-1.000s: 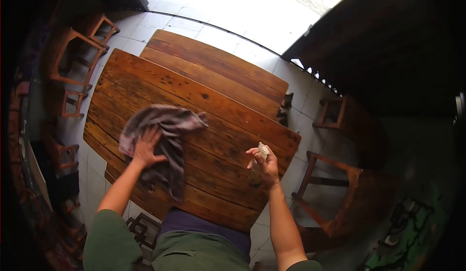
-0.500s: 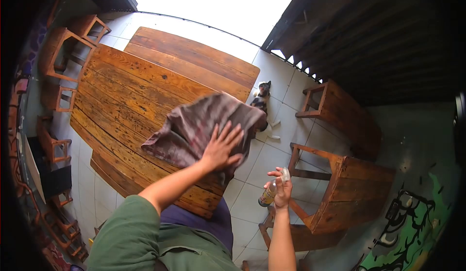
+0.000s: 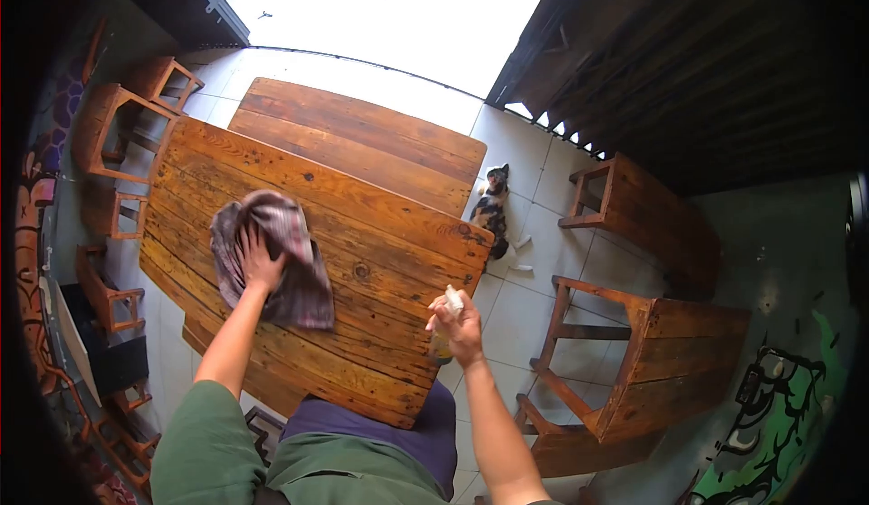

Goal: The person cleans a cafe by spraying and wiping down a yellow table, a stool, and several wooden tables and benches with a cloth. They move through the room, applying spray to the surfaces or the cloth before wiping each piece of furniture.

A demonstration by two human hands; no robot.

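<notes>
L hand (image 3: 260, 265) flat on cloth (image 3: 272, 261), wiping tabletop (image 3: 380, 233) left side — R hand (image 3: 460, 319) gripping spray bottle (image 3: 444, 328); right side prob. left.

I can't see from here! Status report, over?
Left hand flat on cloth, on wooden table. Right hand holds spray bottle at table edge. Cat on floor, clear.

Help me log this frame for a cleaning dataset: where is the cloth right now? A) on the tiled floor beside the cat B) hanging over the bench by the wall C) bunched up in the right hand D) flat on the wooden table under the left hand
D: the left hand presses the plaid cloth flat on the wooden table, while the right hand holds a spray bottle.
</notes>
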